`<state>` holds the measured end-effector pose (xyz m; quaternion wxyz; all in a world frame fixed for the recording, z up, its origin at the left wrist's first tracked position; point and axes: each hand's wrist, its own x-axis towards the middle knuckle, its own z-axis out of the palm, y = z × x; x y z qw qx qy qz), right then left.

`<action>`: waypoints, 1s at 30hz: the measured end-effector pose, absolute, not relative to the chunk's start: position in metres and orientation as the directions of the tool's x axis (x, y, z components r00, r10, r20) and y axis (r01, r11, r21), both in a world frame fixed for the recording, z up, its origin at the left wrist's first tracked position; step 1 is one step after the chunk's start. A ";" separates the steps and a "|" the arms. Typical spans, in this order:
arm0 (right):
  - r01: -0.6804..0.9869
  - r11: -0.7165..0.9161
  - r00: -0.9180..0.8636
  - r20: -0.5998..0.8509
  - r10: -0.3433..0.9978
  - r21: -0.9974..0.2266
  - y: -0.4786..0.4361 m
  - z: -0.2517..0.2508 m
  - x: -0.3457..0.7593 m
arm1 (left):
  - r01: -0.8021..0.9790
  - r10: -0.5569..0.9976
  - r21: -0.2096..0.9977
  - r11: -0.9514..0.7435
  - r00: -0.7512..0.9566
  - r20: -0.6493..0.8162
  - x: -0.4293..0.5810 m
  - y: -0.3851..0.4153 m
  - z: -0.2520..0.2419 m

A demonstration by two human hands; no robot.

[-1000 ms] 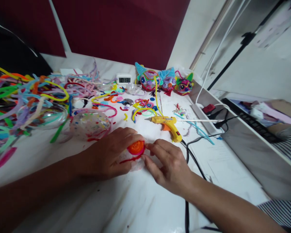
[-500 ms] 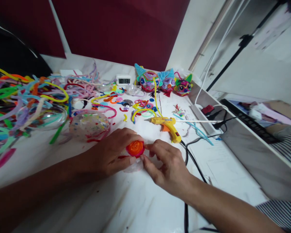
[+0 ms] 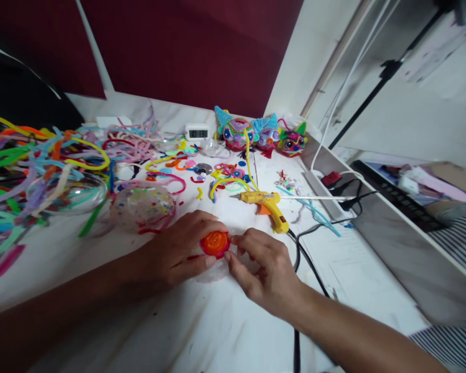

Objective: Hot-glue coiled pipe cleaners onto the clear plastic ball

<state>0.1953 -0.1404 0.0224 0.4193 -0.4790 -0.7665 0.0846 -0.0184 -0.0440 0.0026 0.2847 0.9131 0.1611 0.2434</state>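
Note:
A round spiral disc (image 3: 215, 243), orange with a red-pink rim and apparently made of coiled pipe cleaner, lies between my hands at the table's middle. Below its near edge shows a clear plastic piece (image 3: 213, 273), mostly covered by my fingers. My left hand (image 3: 184, 246) curves round the disc's left side, thumb in front and fingers behind, closed on it. At the right edge, the thumb and forefinger of my right hand (image 3: 267, 267) pinch the rim. Whether a loose pipe cleaner end is between them is hidden. Just beyond lies a yellow glue gun (image 3: 270, 203).
A tangle of pipe cleaners (image 3: 50, 150) fills the left. A glue-spotted clear dome (image 3: 142, 207) sits near my left hand. At the back stand a small digital clock (image 3: 197, 132) and several decorated animal heads (image 3: 237, 133). A black cord (image 3: 310, 264) runs past my right wrist to a power strip (image 3: 326, 191).
The view has shifted slightly. Both hands keep nearly the same hold on the disc, with hardly any movement of the fingers.

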 end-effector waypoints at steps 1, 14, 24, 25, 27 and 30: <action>0.661 0.528 -0.187 0.564 0.804 -0.533 -0.140 0.022 0.195 | 0.154 0.435 0.600 -0.785 0.826 0.358 -0.018 -0.044 0.002; 0.675 0.612 -0.266 0.638 0.723 -0.412 -0.136 0.018 0.196 | 0.156 0.400 0.564 -0.811 0.851 0.341 -0.021 -0.043 0.004; 0.629 0.585 -0.193 0.626 0.756 -0.512 -0.139 0.019 0.210 | 0.163 0.407 0.596 -0.787 0.862 0.301 -0.022 -0.044 0.010; 0.625 0.581 -0.191 0.619 0.762 -0.522 -0.139 0.018 0.211 | 0.165 0.415 0.613 -0.773 0.862 0.292 -0.022 -0.044 0.011; 0.608 0.580 -0.204 0.600 0.774 -0.541 -0.139 0.017 0.213 | 0.167 0.436 0.645 -0.746 0.854 0.284 -0.021 -0.046 0.011; 0.593 0.586 -0.224 0.586 0.779 -0.552 -0.140 0.017 0.213 | 0.174 0.467 0.673 -0.719 0.839 0.281 -0.020 -0.048 0.011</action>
